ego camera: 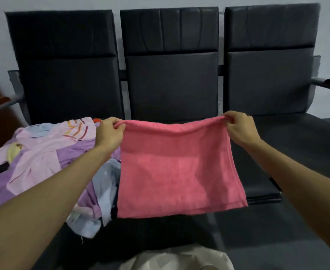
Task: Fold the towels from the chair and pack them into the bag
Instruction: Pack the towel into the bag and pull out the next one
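A pink towel [177, 168] hangs doubled over in front of the middle seat, held up by its top edge. My left hand [109, 133] pinches its top left corner. My right hand [239, 127] pinches its top right corner. A heap of towels [45, 152] in lilac, purple, pale blue and yellow lies on the left seat. The pale mouth of a bag [179, 258] shows at the bottom edge, below the pink towel.
A row of three black padded chairs [172, 78] stands against a pale wall. The right seat [300, 145] is bare. Metal armrests with wooden tops stick out at the far left [2, 102] and far right [329, 83].
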